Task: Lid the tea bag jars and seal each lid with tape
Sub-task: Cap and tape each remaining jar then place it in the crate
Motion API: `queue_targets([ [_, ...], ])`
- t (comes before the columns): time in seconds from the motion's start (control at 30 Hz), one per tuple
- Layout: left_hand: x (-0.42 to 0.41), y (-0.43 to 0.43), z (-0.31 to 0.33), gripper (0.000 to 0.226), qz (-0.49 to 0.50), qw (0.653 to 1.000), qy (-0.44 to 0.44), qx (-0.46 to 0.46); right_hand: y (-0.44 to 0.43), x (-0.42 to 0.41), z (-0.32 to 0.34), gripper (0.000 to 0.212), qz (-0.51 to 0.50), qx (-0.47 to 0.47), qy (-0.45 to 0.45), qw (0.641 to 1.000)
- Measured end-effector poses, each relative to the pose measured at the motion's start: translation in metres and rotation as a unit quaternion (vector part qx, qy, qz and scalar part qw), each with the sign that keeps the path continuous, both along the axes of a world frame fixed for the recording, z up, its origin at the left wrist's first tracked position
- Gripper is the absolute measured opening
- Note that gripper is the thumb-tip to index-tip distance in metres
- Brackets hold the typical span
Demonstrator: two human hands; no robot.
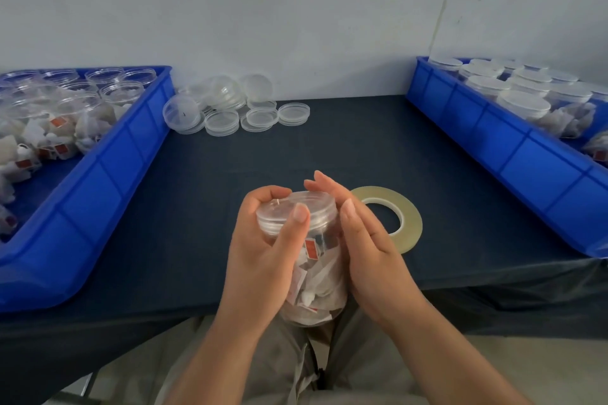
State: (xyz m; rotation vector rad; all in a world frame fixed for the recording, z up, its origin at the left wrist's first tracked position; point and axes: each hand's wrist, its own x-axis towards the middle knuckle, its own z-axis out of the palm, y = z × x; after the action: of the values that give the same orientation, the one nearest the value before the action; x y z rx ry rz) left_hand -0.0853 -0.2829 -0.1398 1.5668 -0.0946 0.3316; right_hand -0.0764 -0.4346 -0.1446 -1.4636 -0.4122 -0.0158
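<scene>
The left hand (260, 256) grips the jar (319, 289), thumb on its lid (316, 207). The right hand (368, 246) presses straight fingers against it. Tape (411, 217) lies nearby on the surface (296, 148).

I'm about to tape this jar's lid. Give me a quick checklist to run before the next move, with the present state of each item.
1. Clear round lid on the clear plastic jar of tea bags: ok.
2. Lid screwed fully tight: cannot tell.
3. Jar secured: ok. The left hand has its grip round the jar's top, and the right hand lies flat against its side.
4. Yellowish tape roll within reach: ok. It lies flat on the dark table cloth just beyond the right hand.
5. Free end of the tape found: cannot tell.
6. A hand free to take the tape: not ok. Both are on the jar.
</scene>
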Motion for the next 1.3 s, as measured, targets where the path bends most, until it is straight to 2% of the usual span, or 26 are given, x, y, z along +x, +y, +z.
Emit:
queue_targets([
  [0.07, -0.003, 0.002, 0.002, 0.061, -0.030, 0.999, -0.012, 0.021, -0.007, 0.000, 0.006, 0.065, 0.000, -0.102, -0.042, 0.994],
  [0.17, -0.004, 0.007, 0.003, 0.050, -0.106, 0.994, -0.012, 0.030, -0.024, 0.001, 0.021, 0.104, 0.005, -0.290, -0.091, 0.953],
  [0.27, -0.010, 0.013, 0.001, 0.053, -0.190, 0.979, 0.005, 0.073, -0.041, -0.003, 0.040, 0.117, -0.027, -0.421, -0.100, 0.901],
  [0.33, -0.012, 0.012, 0.002, 0.063, -0.218, 0.966, 0.009, 0.137, -0.047, -0.009, 0.048, 0.116, -0.023, -0.465, -0.095, 0.880],
  [0.37, -0.012, 0.006, 0.006, 0.071, -0.225, 0.957, -0.008, 0.183, -0.049, -0.011, 0.050, 0.111, -0.016, -0.468, -0.091, 0.879],
  [0.47, -0.007, -0.012, 0.023, 0.089, -0.186, 0.978, 0.026, 0.087, -0.056, -0.012, 0.057, 0.093, -0.018, -0.436, -0.075, 0.897],
  [0.5, -0.008, -0.016, 0.028, 0.093, -0.151, 0.984, 0.007, 0.093, -0.062, -0.009, 0.061, 0.090, -0.040, -0.429, -0.073, 0.900],
  [0.53, -0.010, -0.017, 0.033, 0.089, -0.124, 0.985, -0.018, 0.115, -0.071, -0.005, 0.067, 0.087, -0.073, -0.420, -0.074, 0.902],
  [0.57, -0.008, -0.016, 0.031, 0.073, -0.093, 0.987, -0.040, 0.125, -0.081, 0.000, 0.074, 0.085, -0.113, -0.404, -0.077, 0.904],
  [0.6, -0.005, -0.013, 0.033, 0.063, -0.074, 0.991, -0.034, 0.103, -0.093, 0.008, 0.084, 0.083, -0.160, -0.383, -0.082, 0.906],
  [0.63, -0.002, -0.007, 0.031, 0.067, -0.060, 0.994, -0.024, 0.082, -0.106, 0.017, 0.094, 0.080, -0.215, -0.362, -0.091, 0.903],
  [0.67, 0.003, -0.004, 0.031, 0.060, -0.056, 0.996, -0.018, 0.070, -0.120, 0.029, 0.105, 0.077, -0.273, -0.343, -0.101, 0.893],
  [0.77, 0.003, 0.011, 0.020, 0.054, -0.068, 0.996, -0.013, 0.064, -0.173, 0.074, 0.141, 0.083, -0.434, -0.318, -0.107, 0.836],
  [0.83, -0.003, 0.020, 0.010, 0.057, -0.088, 0.992, -0.018, 0.084, -0.220, 0.103, 0.164, 0.096, -0.489, -0.383, -0.068, 0.781],
  [0.93, -0.003, 0.028, 0.004, 0.061, -0.091, 0.991, -0.005, 0.096, -0.283, 0.134, 0.182, 0.108, -0.482, -0.502, 0.033, 0.717],
  [1.03, -0.001, 0.030, 0.001, 0.055, -0.091, 0.990, 0.007, 0.106, -0.315, 0.147, 0.171, 0.112, -0.435, -0.582, 0.118, 0.677],
  [1.13, 0.000, 0.032, 0.001, 0.040, -0.098, 0.989, 0.029, 0.105, -0.330, 0.149, 0.144, 0.106, -0.398, -0.588, 0.172, 0.682],
  [1.23, 0.000, 0.032, 0.002, 0.045, -0.104, 0.988, 0.039, 0.108, -0.335, 0.151, 0.115, 0.098, -0.364, -0.526, 0.232, 0.733],
  [1.3, -0.001, 0.031, 0.001, 0.044, -0.104, 0.988, 0.041, 0.109, -0.335, 0.157, 0.097, 0.102, -0.373, -0.486, 0.239, 0.753],
])
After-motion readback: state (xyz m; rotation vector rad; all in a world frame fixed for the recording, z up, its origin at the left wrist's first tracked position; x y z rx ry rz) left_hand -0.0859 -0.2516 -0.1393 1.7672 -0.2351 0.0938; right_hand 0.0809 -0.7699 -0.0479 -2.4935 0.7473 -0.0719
